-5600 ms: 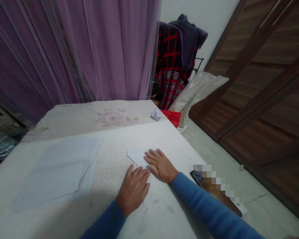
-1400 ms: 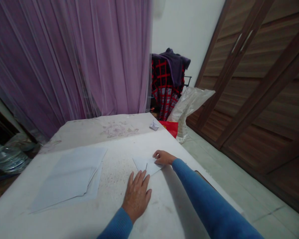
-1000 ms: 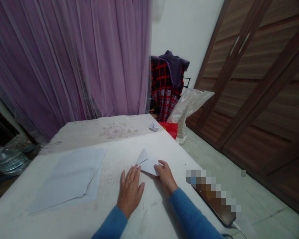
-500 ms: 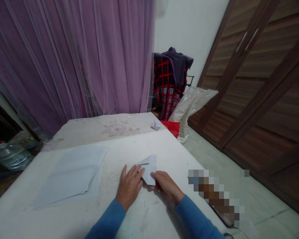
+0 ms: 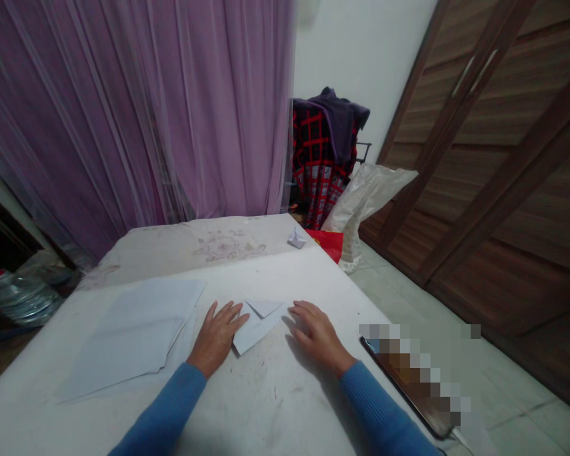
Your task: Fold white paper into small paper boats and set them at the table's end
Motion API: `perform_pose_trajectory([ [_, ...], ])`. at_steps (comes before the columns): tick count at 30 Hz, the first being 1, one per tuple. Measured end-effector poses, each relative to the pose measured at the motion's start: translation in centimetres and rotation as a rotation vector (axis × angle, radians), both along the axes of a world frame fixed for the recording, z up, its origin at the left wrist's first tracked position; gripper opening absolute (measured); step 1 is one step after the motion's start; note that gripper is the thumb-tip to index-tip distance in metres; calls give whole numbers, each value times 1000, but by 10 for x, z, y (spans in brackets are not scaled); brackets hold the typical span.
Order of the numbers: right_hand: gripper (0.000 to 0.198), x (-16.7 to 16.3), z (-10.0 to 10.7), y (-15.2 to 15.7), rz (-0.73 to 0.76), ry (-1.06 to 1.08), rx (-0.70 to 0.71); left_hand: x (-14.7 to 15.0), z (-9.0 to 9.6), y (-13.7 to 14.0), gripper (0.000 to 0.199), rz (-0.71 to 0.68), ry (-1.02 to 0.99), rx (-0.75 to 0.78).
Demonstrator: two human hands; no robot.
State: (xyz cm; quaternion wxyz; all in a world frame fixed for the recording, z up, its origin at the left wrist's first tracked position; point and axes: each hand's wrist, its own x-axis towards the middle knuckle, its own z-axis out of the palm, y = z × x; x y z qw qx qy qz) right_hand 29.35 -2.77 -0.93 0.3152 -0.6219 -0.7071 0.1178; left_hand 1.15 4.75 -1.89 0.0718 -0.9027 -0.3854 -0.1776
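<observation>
A folded sheet of white paper (image 5: 257, 329) lies on the white-covered table, with a small triangular flap at its top edge. My left hand (image 5: 217, 335) rests flat, fingers spread, and its fingertips touch the paper's left side. Just off the paper's right corner hovers my right hand (image 5: 319, 335), its fingers apart and slightly bent, holding nothing. To the left of my left hand lies a stack of white paper sheets (image 5: 133, 335). Near the table's far right corner sits a small folded paper piece (image 5: 296, 239).
A phone (image 5: 408, 386) with a cable lies along the table's right edge, partly pixelated. Beyond that edge are a red bag (image 5: 330, 244) and a white plastic sack (image 5: 361, 202). A large water bottle (image 5: 21, 297) stands at the left. Purple curtains (image 5: 218, 114) hang behind.
The folded paper has turned, and its flap now sits at the top. My right hand has let go of it and moved right and up; my left hand has shifted left.
</observation>
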Motion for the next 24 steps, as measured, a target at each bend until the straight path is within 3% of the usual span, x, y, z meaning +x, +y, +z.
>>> perform_pose_trajectory([
  [3, 68, 2, -7, 14, 77, -118, -60, -9, -8, 1, 64, 112, -45, -43],
  [6, 75, 4, -12, 29, 120, -160, -159, -10, -16, -11, 47, 129, -121, -89],
  [12, 65, 6, -17, 42, 136, -159, -123, 2, -26, -31, 52, 30, -105, -110],
  [24, 44, -1, -24, 33, 93, -82, 52, 9, -25, -26, 37, 0, -92, 14],
])
